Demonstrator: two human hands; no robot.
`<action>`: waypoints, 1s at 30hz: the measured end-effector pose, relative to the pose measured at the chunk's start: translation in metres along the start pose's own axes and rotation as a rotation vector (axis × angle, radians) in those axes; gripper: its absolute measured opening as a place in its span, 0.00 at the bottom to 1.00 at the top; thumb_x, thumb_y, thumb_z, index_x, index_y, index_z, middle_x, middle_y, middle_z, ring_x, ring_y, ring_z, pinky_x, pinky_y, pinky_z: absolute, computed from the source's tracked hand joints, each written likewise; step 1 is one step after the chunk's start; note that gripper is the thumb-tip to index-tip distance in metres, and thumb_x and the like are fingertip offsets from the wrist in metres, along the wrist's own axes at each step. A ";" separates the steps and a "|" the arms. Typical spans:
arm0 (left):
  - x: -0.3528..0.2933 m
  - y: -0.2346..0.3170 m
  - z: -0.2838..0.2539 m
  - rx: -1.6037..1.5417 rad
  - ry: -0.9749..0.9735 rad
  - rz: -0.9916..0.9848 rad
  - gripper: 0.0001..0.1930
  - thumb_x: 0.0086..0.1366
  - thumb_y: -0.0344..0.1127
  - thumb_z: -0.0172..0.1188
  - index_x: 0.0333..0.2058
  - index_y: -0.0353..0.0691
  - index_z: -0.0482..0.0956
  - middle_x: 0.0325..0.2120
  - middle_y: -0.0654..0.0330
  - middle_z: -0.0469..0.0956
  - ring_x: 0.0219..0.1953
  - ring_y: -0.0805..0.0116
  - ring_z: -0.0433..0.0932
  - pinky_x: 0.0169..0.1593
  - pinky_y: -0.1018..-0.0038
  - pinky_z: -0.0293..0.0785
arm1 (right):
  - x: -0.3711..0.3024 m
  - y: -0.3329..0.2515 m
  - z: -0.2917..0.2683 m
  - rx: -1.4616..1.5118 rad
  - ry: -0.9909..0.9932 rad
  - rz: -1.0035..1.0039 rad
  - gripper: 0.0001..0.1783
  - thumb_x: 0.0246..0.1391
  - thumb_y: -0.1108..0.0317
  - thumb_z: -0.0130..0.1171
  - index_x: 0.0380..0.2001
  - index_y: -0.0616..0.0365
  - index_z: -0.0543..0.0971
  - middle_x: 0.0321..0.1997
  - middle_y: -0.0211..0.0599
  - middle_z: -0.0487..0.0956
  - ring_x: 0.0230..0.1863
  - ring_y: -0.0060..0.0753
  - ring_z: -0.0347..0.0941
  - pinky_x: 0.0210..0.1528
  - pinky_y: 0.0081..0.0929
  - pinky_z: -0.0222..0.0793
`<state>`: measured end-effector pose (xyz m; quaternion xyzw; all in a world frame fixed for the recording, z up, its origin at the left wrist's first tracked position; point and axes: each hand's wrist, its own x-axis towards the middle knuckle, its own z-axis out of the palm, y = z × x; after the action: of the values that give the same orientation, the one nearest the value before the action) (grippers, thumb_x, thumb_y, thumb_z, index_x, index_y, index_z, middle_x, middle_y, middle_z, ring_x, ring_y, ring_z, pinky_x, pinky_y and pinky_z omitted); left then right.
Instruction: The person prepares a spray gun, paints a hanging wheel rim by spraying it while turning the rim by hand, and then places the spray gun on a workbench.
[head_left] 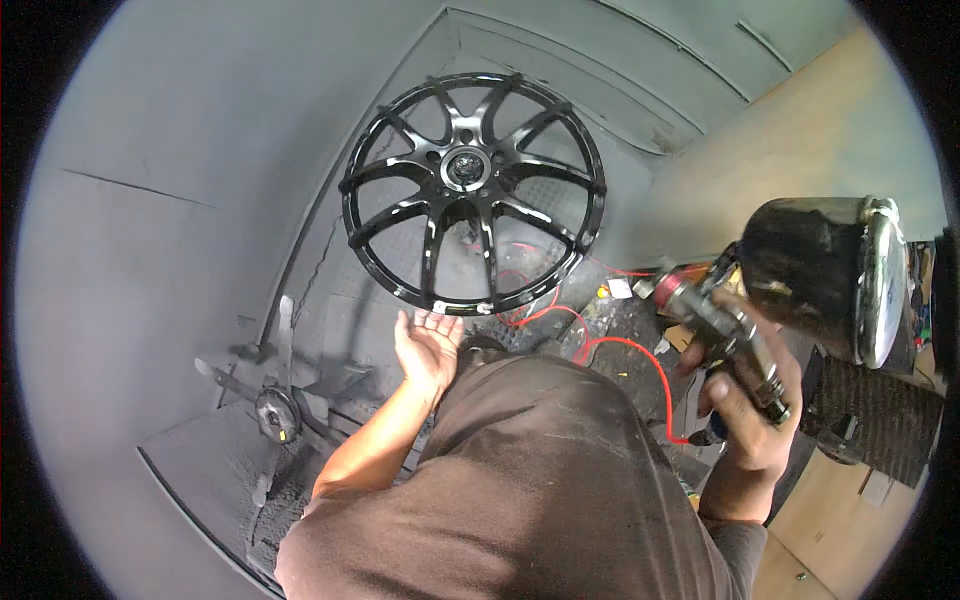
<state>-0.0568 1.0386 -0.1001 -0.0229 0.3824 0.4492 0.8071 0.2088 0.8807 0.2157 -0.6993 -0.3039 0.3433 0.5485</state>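
Observation:
A glossy black multi-spoke wheel rim stands in front of me, its face toward me. My left hand is palm up at the rim's lower edge, fingers stretched out; the fingertips meet the edge, but whether they bear on it I cannot tell. At the right, my right hand is wrapped round a spray gun. A large dark paint cup with a shiny metal end is fixed to the gun. The gun's nozzle end points left, apart from the rim.
A red air hose loops across the floor below the rim and runs to the gun's side. A dusty metal stand with arms is at the lower left. Grey walls enclose the left, and a tan panel rises at the right.

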 end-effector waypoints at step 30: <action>0.092 0.148 0.035 0.029 -0.243 0.110 0.41 0.74 0.65 0.33 0.61 0.27 0.66 0.55 0.47 0.76 0.56 0.55 0.74 0.62 0.58 0.67 | 0.039 -0.024 0.004 -0.138 -0.372 0.065 0.29 0.53 0.73 0.67 0.59 0.67 0.74 0.45 0.41 0.83 0.40 0.28 0.78 0.49 0.29 0.73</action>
<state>-0.1177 1.2049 -0.0884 0.0645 0.2890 0.4867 0.8219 0.2270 0.9196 0.2328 -0.6692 -0.4002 0.4624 0.4221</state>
